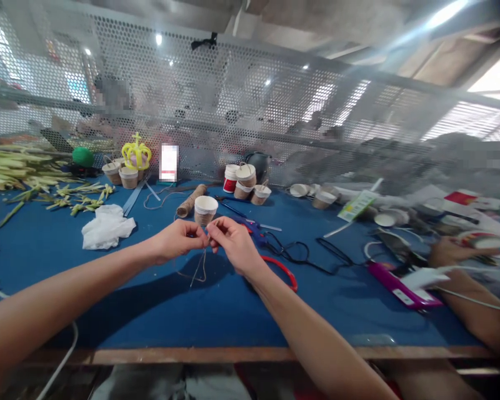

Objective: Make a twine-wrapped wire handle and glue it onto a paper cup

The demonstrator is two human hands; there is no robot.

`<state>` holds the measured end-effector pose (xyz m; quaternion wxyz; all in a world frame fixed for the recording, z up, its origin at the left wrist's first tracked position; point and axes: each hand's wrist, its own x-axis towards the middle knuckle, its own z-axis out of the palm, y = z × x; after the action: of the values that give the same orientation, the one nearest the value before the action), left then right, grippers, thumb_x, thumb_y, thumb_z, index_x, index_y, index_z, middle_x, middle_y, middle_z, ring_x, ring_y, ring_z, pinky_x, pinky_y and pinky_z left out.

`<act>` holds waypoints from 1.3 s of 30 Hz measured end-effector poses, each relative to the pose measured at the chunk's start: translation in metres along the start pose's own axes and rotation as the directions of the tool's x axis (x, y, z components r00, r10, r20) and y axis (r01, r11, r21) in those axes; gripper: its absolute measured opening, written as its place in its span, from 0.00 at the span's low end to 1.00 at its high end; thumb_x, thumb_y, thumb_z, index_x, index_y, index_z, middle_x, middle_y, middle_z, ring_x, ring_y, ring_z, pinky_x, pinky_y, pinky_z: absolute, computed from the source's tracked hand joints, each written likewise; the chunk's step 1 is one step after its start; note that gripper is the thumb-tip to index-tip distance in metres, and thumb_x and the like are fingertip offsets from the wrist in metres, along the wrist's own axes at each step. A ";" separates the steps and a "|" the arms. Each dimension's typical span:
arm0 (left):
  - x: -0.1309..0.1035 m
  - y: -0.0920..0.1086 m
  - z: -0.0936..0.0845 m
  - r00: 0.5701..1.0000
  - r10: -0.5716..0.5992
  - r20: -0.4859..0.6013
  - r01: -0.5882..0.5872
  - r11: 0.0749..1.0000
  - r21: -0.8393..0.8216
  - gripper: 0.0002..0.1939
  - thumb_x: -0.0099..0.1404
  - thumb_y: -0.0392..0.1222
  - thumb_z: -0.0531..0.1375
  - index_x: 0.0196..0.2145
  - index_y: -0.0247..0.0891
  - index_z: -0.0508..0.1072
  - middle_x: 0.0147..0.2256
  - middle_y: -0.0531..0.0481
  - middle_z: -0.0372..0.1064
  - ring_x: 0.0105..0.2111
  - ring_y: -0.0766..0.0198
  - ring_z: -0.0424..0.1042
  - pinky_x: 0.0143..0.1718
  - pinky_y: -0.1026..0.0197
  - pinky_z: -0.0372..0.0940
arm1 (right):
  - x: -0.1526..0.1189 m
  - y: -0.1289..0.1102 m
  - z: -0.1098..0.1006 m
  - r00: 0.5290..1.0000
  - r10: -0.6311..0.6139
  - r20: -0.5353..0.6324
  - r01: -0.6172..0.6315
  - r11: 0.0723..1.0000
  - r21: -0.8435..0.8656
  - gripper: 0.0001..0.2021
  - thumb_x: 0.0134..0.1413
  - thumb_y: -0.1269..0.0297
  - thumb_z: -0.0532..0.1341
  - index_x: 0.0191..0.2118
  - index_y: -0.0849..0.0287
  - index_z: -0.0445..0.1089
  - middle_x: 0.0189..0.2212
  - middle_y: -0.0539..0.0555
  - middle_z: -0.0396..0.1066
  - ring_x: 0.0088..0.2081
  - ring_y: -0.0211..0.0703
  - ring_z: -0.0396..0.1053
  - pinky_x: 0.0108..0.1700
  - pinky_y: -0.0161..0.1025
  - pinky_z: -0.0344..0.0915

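Observation:
My left hand (185, 240) and my right hand (230, 238) meet fingertip to fingertip over the middle of the blue table. Both are pinched on a thin piece of twine (203, 266), whose loose loop and end hang below the fingers. Just behind the fingertips stands a small paper cup (206, 207) with a white rim and a brown wrap; my fingers hide its lower part. Whether the twine is tied to the cup, I cannot tell. A roll of brown twine (191, 201) lies to the left of the cup.
A blue glue gun (255, 232) and a red ring (284, 271) lie right of my hands. White tissue (108, 226) and green stems (79, 199) are left. More wrapped cups (245, 175) stand behind. A co-worker's hand (450, 251) is near a purple power strip (404, 286).

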<state>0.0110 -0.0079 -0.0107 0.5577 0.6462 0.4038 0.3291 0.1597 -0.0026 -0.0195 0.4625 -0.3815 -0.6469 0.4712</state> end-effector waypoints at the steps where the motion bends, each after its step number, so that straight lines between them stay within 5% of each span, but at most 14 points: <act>1: 0.000 0.000 0.000 1.000 0.001 -0.008 -0.001 1.000 -0.007 0.10 0.51 0.43 0.59 0.21 0.32 0.65 0.15 0.60 0.53 0.15 0.77 0.46 0.16 0.68 0.40 | 0.001 -0.001 0.000 1.000 0.023 0.008 -0.024 1.000 0.012 0.11 0.46 0.58 0.59 0.26 0.61 0.62 0.17 0.46 0.62 0.18 0.30 0.59 0.22 0.31 0.58; 9: -0.009 -0.014 -0.002 0.986 0.007 -0.166 -0.067 0.931 -0.360 0.14 0.49 0.45 0.62 0.24 0.33 0.64 0.18 0.57 0.58 0.14 0.79 0.47 0.16 0.68 0.38 | 0.000 -0.002 0.003 0.945 0.236 0.226 -0.266 0.957 0.115 0.16 0.47 0.52 0.57 0.28 0.63 0.63 0.22 0.50 0.64 0.22 0.32 0.63 0.22 0.31 0.59; 16: -0.014 -0.025 0.003 0.999 -0.019 0.028 0.031 0.850 -0.526 0.14 0.48 0.44 0.64 0.23 0.33 0.62 0.17 0.59 0.55 0.14 0.79 0.44 0.17 0.68 0.37 | -0.004 0.001 0.005 0.971 0.131 0.201 -0.186 0.939 0.289 0.13 0.45 0.58 0.61 0.36 0.60 0.65 0.27 0.49 0.64 0.25 0.30 0.62 0.24 0.29 0.60; 21: -0.017 -0.027 0.007 0.989 -0.033 0.145 0.098 0.877 -0.471 0.14 0.48 0.44 0.63 0.23 0.33 0.63 0.19 0.57 0.59 0.14 0.79 0.44 0.17 0.67 0.37 | -0.008 -0.003 -0.001 0.949 0.157 0.273 -0.231 0.936 0.265 0.09 0.44 0.61 0.62 0.27 0.62 0.64 0.20 0.46 0.62 0.22 0.29 0.60 0.22 0.29 0.59; 32: -0.019 -0.023 0.007 0.998 -0.033 -0.046 0.029 0.996 -0.085 0.10 0.51 0.42 0.59 0.23 0.32 0.65 0.17 0.59 0.56 0.16 0.76 0.51 0.17 0.69 0.46 | -0.012 -0.003 0.002 0.985 0.097 0.146 -0.091 0.995 -0.046 0.13 0.45 0.55 0.60 0.25 0.61 0.61 0.18 0.46 0.62 0.20 0.31 0.61 0.22 0.31 0.60; 39: -0.020 -0.022 0.005 0.997 0.025 -0.067 -0.028 0.999 -0.039 0.05 0.50 0.37 0.58 0.21 0.32 0.66 0.19 0.57 0.60 0.19 0.75 0.55 0.20 0.69 0.48 | -0.012 -0.001 0.005 0.983 0.136 0.124 -0.122 0.986 -0.109 0.14 0.44 0.54 0.60 0.24 0.60 0.58 0.17 0.45 0.61 0.19 0.31 0.60 0.21 0.31 0.59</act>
<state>0.0026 -0.0266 -0.0327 0.5524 0.6289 0.4068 0.3659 0.1582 -0.0154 -0.0218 0.3677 -0.4137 -0.6727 0.4911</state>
